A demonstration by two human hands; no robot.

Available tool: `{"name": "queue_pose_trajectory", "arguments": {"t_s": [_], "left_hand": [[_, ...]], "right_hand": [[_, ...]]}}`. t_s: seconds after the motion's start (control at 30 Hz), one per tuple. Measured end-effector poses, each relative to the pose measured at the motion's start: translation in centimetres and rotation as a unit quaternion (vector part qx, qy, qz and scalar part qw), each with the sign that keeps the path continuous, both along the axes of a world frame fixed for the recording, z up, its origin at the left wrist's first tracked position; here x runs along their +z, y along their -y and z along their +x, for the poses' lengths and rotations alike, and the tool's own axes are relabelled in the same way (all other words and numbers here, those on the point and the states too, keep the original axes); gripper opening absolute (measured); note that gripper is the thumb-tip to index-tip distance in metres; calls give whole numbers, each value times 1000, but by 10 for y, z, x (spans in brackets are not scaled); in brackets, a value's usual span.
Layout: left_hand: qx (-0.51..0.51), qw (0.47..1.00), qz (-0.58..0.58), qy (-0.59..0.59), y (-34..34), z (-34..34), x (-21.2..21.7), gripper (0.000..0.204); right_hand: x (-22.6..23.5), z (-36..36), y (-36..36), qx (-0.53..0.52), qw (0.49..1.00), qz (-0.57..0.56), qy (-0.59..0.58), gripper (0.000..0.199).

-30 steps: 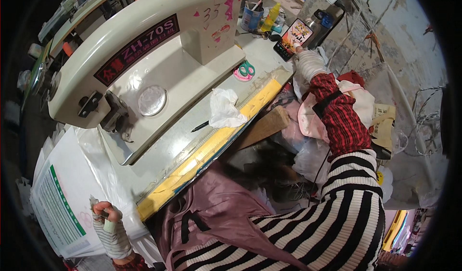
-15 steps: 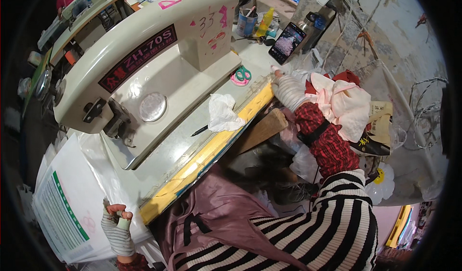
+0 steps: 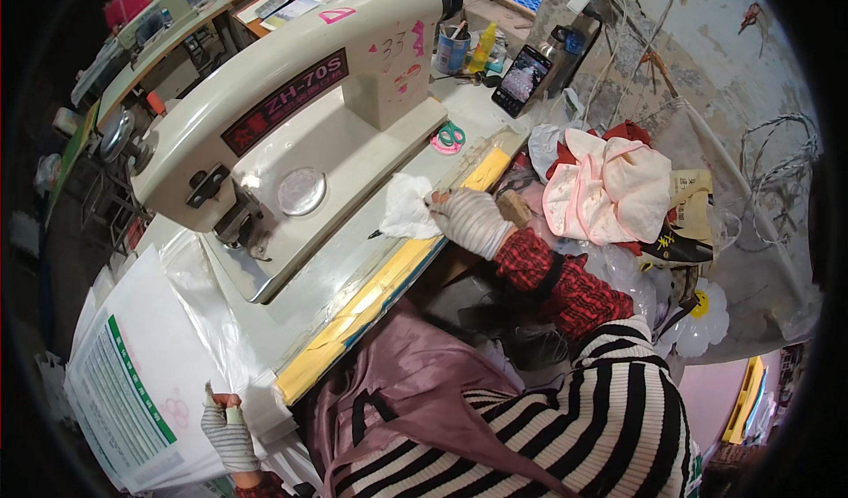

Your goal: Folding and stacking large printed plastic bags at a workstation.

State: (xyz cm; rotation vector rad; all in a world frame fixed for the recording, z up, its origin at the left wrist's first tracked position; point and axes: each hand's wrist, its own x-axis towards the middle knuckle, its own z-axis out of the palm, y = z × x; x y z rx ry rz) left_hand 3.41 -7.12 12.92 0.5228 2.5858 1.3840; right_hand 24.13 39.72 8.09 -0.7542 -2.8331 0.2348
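Note:
My right hand (image 3: 473, 220), in a grey-and-white striped cuff that leaves the fingertips bare, is at the right edge of a crumpled white tissue (image 3: 410, 208). The fingers are bent together on the tissue's edge, and part of them is hidden. The tissue lies on the pale machine table (image 3: 340, 252) and covers most of a black pen (image 3: 374, 234). At the lower left my left hand (image 3: 228, 427), in a similar striped cuff, is half curled with nothing visible in it. It is beside white plastic sheeting and a white printed package (image 3: 132, 383).
A cream sewing machine (image 3: 291, 100) fills the table's back. Green-handled scissors (image 3: 450, 136), a phone (image 3: 527, 80) and a blue pen cup (image 3: 453, 49) sit further right. Pink fabric pieces (image 3: 609, 189) are heaped at right. Yellow tape (image 3: 353, 323) lines the table's near edge.
My right hand has come from the table's far right corner, leftward and nearer, onto the tissue. The tissue has shifted slightly left over the pen. The whole view has turned a little.

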Motion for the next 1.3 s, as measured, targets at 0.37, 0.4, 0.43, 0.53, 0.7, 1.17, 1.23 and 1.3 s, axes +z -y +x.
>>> {"name": "queue_pose_trajectory", "arguments": {"t_s": [0.37, 0.4, 0.43, 0.53, 0.7, 1.17, 1.23, 1.3], "left_hand": [[105, 991, 79, 1, 73, -36, 4, 13], [114, 990, 77, 0, 82, -35, 1, 13], [120, 991, 44, -46, 93, -32, -1, 10], [122, 991, -18, -52, 123, -25, 8, 3], [112, 992, 18, -61, 124, -45, -2, 15], [171, 878, -396, -210, 199, -19, 19, 58], [84, 914, -364, -160, 184, 3, -1, 71], [-68, 869, -421, -249, 154, 22, -5, 76]], "right_hand": [[25, -64, 131, 96, 984, -123, -86, 26], [22, -69, 138, 111, 987, -107, -39, 27], [14, -71, 141, 126, 985, -113, -38, 27], [-10, -68, 134, 107, 994, 1, 25, 26], [-31, -40, 70, 33, 992, 89, -79, 26], [11, -88, 208, 253, 924, -157, -238, 24], [7, -85, 219, 239, 929, -186, -214, 25], [8, -93, 226, 239, 923, -234, -191, 26]]}}
